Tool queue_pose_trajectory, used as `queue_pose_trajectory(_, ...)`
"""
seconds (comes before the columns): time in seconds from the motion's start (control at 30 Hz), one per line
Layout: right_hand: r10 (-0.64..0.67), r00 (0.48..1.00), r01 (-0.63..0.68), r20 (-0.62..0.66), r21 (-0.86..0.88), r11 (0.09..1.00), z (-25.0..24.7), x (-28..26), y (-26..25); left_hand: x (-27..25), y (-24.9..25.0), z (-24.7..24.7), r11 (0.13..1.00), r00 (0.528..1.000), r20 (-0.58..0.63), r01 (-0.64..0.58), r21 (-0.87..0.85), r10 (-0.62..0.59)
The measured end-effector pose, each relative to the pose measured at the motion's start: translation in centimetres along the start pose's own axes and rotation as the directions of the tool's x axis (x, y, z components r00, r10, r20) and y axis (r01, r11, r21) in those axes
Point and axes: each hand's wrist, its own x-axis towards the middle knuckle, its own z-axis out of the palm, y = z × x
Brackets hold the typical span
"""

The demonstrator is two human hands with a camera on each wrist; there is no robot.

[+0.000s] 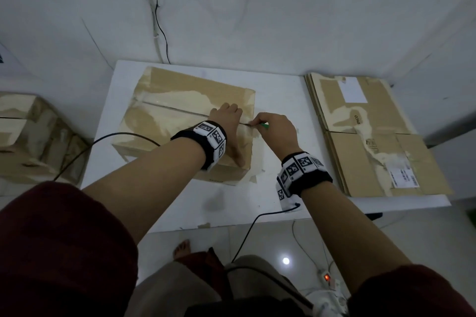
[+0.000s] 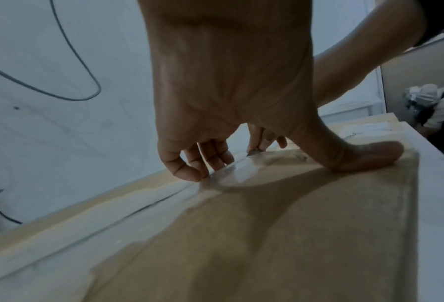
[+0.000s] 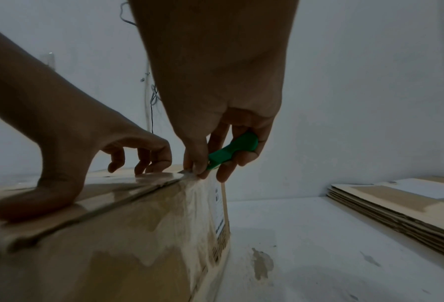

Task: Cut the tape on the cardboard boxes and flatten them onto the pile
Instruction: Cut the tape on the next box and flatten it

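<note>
Cutting step in hand: one taped cardboard box [image 1: 180, 121] on the white table [image 1: 278, 100], middle seam tape [image 2: 231, 175] at the right end under a blade; right hand [image 1: 275, 128] pinching one green cutter [image 3: 231, 151]; left hand [image 1: 226, 123] pressing the lid, fingers relaxed, gripping nothing; next, probably drawing the blade leftward along the seam, lid held steady; one flattened pile [image 1: 373, 136] at right; one more taped box [image 1: 31, 136] at left.
</note>
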Motion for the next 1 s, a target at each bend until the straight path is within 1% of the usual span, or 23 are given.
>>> queue_pose_trajectory(0.2, -0.044, 0.997, 0.042, 0.065, 0.018, 0.999, -0.1, 0.6, -0.4, -0.8, 0.2, 0.3, 0.998, 0.999, 0.0, 0.05, -0.042, -0.05)
queue_pose_trajectory(0.37, -0.044, 0.991, 0.041, 0.124, 0.025, 0.999, -1.0, 0.8, -0.7, -1.5, 0.9, 0.3, 0.996, 0.997, 0.008, 0.083, 0.023, -0.083)
queue_pose_trajectory(0.47, -0.077, 0.99, 0.077, 0.119, -0.001, 0.997, -1.7, 0.0, -0.9, -1.9, 1.3, 0.6, 0.995, 0.996, 0.002, 0.094, 0.032, -0.094)
queue_pose_trajectory(0.53, -0.134, 0.984, 0.142, 0.113, -0.067, 0.988, -2.0, -0.5, -0.9, -2.1, 1.5, 0.6, 0.996, 0.996, 0.005, 0.087, 0.034, -0.087)
queue_pose_trajectory(0.57, -0.178, 0.977, 0.194, 0.117, -0.139, 0.971, -2.0, -0.6, -1.0, -2.1, 1.6, 0.6, 0.996, 0.996, 0.004, 0.085, 0.031, -0.085)
queue_pose_trajectory(0.63, -0.304, 0.948, 0.316, 0.089, -0.336, 0.887, -2.0, -1.2, -1.2, -2.2, 1.9, 0.6, 0.997, 0.997, 0.001, 0.08, 0.016, -0.08)
queue_pose_trajectory(0.67, -0.373, 0.927, 0.357, 0.046, -0.416, 0.836, -1.9, -1.6, -1.2, -2.3, 2.0, 0.6, 0.997, 0.997, -0.003, 0.074, 0.011, -0.074)
queue_pose_trajectory(0.7, -0.412, 0.911, 0.36, -0.009, -0.469, 0.806, -2.0, -2.1, -1.2, -2.4, 2.1, 0.6, 0.998, 0.998, -0.007, 0.069, 0.005, -0.069)
queue_pose_trajectory(0.73, -0.409, 0.909, 0.321, -0.081, -0.489, 0.811, -2.2, -2.6, -1.2, -2.5, 2.1, 0.6, 0.998, 0.998, -0.012, 0.068, -0.008, -0.068)
queue_pose_trajectory(0.77, -0.38, 0.91, 0.264, -0.168, -0.472, 0.841, -2.5, -2.8, -0.8, -2.5, 2.0, 0.7, 0.997, 0.997, -0.017, 0.069, -0.022, -0.07)
queue_pose_trajectory(0.8, -0.329, 0.913, 0.211, -0.242, -0.41, 0.887, -2.8, -2.8, -0.3, -2.5, 1.9, 0.7, 0.997, 0.997, -0.02, 0.069, -0.031, -0.07)
queue_pose_trajectory(0.83, -0.256, 0.929, 0.171, -0.266, -0.304, 0.937, -3.0, -2.8, 0.1, -2.6, 1.8, 0.7, 0.997, 0.998, -0.022, 0.066, -0.037, -0.067)
queue_pose_trajectory(0.87, -0.177, 0.957, 0.141, -0.231, -0.165, 0.976, -3.1, -2.7, 0.3, -2.6, 1.8, 0.7, 0.997, 0.998, -0.023, 0.061, -0.04, -0.062)
queue_pose_trajectory(0.9, -0.107, 0.979, 0.105, -0.174, -0.018, 0.994, -3.3, -2.6, 0.3, -2.7, 1.8, 0.7, 0.998, 0.998, -0.026, 0.058, -0.037, -0.059)
queue_pose_trajectory(0.93, -0.066, 0.99, 0.079, -0.125, 0.102, 0.992, -3.3, -2.5, 0.2, -2.9, 1.9, 0.7, 0.998, 0.998, -0.03, 0.055, -0.03, -0.056)
queue_pose_trajectory(0.97, -0.056, 0.994, 0.07, -0.09, 0.168, 0.983, -3.2, -2.4, -0.1, -3.0, 2.0, 0.8, 0.998, 0.998, -0.036, 0.053, -0.026, -0.054)
queue_pose_trajectory(1.0, -0.064, 0.996, 0.074, -0.058, 0.188, 0.979, -3.0, -2.4, -0.4, -3.1, 2.1, 0.8, 0.998, 0.998, -0.041, 0.053, -0.029, -0.054)
